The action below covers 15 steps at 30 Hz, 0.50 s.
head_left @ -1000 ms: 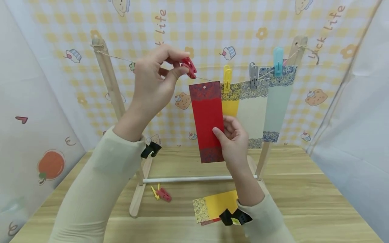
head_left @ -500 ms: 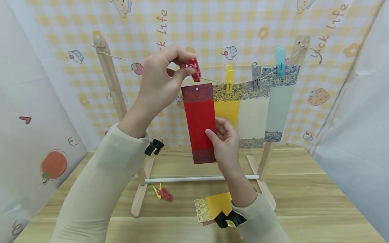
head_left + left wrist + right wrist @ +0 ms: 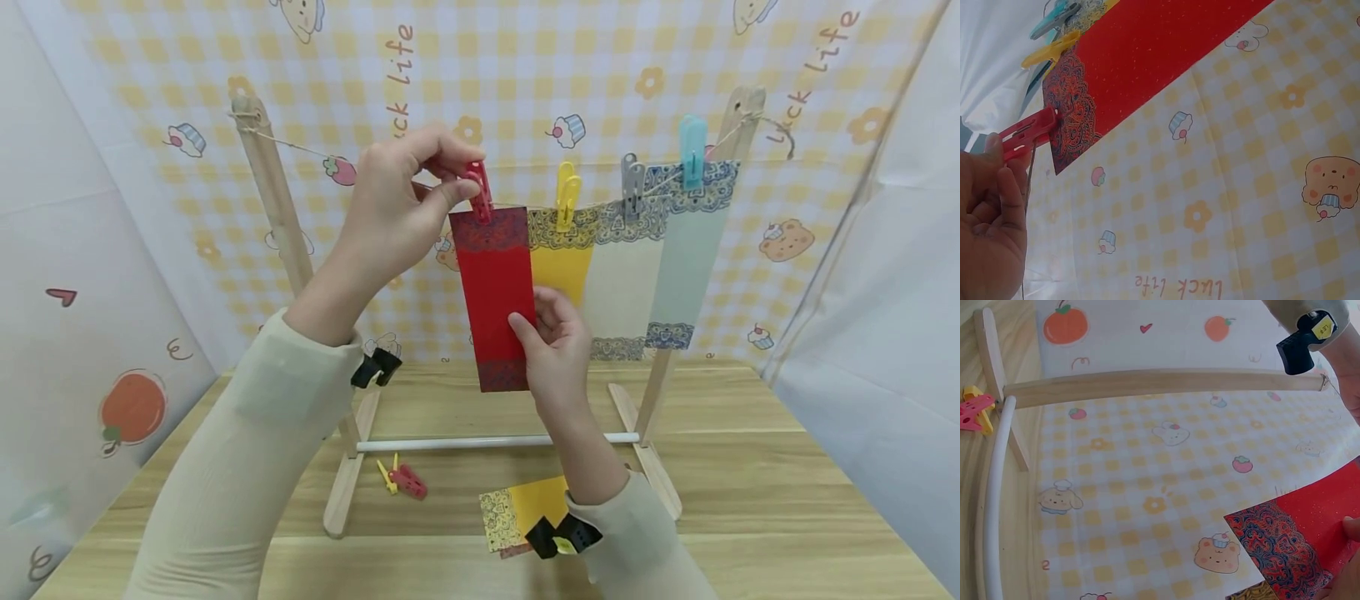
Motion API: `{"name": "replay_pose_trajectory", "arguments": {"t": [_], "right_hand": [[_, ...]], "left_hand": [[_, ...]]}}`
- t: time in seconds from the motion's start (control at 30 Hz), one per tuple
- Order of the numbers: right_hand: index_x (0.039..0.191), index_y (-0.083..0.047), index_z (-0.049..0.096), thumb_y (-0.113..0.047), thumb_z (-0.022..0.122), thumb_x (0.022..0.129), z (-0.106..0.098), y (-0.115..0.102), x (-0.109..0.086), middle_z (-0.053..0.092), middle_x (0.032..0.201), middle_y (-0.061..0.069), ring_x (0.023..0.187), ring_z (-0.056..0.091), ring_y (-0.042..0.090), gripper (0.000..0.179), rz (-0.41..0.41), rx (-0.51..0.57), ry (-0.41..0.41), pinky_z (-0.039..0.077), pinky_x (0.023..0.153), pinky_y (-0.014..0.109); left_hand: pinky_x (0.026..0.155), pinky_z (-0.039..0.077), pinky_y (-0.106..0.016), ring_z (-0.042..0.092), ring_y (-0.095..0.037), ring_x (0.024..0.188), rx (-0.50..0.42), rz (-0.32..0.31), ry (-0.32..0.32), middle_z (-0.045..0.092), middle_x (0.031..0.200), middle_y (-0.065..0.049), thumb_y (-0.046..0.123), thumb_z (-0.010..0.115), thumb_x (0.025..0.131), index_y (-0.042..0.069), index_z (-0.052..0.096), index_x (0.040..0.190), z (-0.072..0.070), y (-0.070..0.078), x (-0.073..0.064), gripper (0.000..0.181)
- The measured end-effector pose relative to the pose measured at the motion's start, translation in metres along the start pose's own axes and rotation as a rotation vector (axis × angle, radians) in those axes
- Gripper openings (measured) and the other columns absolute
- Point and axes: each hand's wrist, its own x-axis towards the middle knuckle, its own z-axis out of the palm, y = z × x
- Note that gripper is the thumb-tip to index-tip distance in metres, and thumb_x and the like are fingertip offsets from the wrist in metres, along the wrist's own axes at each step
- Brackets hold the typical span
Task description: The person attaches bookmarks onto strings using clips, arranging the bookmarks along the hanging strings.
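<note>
My left hand [image 3: 405, 196] pinches a red clothespin [image 3: 478, 192] between thumb and fingers, and its jaws sit at the top edge of a red card [image 3: 491, 292] with patterned bands. In the left wrist view the red clothespin [image 3: 1032, 130] reaches over the card's patterned end, close to the twine. My right hand [image 3: 558, 350] grips the card's lower right side, thumb in front and fingers behind. Right beside it, a yellow card [image 3: 558, 271] hangs from the twine by a yellow clothespin [image 3: 567, 198].
A grey clothespin [image 3: 632, 185] and a light blue clothespin [image 3: 692, 152] hold a cream card [image 3: 626, 287] and a pale green card [image 3: 686, 267]. The wooden stand has a white crossbar [image 3: 465, 442]. Loose clothespins [image 3: 407, 481] and a yellow card [image 3: 536, 508] lie on the table.
My left hand has lowered the red clothespin onto the top of the red card, covering its hole. My right hand has shifted left with the card. The yellow clothespin has tilted slightly.
</note>
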Motion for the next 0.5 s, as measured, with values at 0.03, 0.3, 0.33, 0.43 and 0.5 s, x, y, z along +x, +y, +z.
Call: {"name": "replay_pose_trajectory", "arguments": {"t": [0.03, 0.3, 0.33, 0.43, 0.5], "right_hand": [[0.118, 0.003, 0.061, 0.006, 0.065, 0.091, 0.0, 0.0002, 0.0003, 0.07, 0.111, 0.015, 0.091, 0.069, 0.011, 0.028, -0.002, -0.003, 0.0, 0.06, 0.079, 0.026], [0.117, 0.003, 0.061, 0.006, 0.066, 0.09, 0.0006, 0.0025, 0.0026, 0.072, 0.109, 0.014, 0.09, 0.07, 0.012, 0.028, -0.017, 0.01, -0.005, 0.06, 0.079, 0.026], [0.117, 0.003, 0.061, 0.006, 0.066, 0.09, 0.001, 0.003, 0.0027, 0.072, 0.107, 0.012, 0.089, 0.07, 0.012, 0.028, -0.016, 0.018, -0.005, 0.06, 0.079, 0.026], [0.116, 0.004, 0.061, 0.007, 0.066, 0.089, 0.0021, 0.004, 0.0029, 0.073, 0.104, 0.006, 0.088, 0.07, 0.012, 0.028, -0.015, 0.044, -0.008, 0.06, 0.078, 0.026], [0.116, 0.004, 0.061, 0.007, 0.066, 0.089, 0.0023, 0.0049, 0.0031, 0.073, 0.102, 0.004, 0.087, 0.07, 0.012, 0.027, -0.014, 0.054, -0.01, 0.06, 0.078, 0.027]], "left_hand": [[0.065, 0.055, -0.018, 0.065, -0.009, 0.083, 0.0, -0.002, -0.004, 0.073, 0.094, -0.01, 0.004, 0.069, 0.091, 0.002, 0.072, 0.105, 0.0001, -0.0001, -0.0003, 0.014], [0.065, 0.055, -0.017, 0.064, -0.009, 0.082, 0.01, -0.006, -0.018, 0.073, 0.093, -0.01, 0.005, 0.069, 0.092, 0.001, 0.072, 0.106, 0.0019, 0.0, -0.0017, 0.015], [0.065, 0.055, -0.018, 0.065, -0.009, 0.083, 0.005, -0.007, -0.021, 0.073, 0.093, -0.011, 0.004, 0.069, 0.091, 0.001, 0.072, 0.106, 0.0021, 0.0002, -0.0019, 0.015], [0.067, 0.055, -0.018, 0.066, -0.011, 0.082, 0.002, -0.004, -0.034, 0.073, 0.093, -0.012, 0.002, 0.069, 0.091, -0.001, 0.071, 0.106, 0.0021, 0.0008, -0.002, 0.015], [0.069, 0.054, -0.018, 0.066, -0.012, 0.082, 0.008, -0.003, -0.042, 0.073, 0.093, -0.012, 0.001, 0.069, 0.091, -0.002, 0.071, 0.106, 0.0019, 0.0015, -0.0019, 0.016]]}}
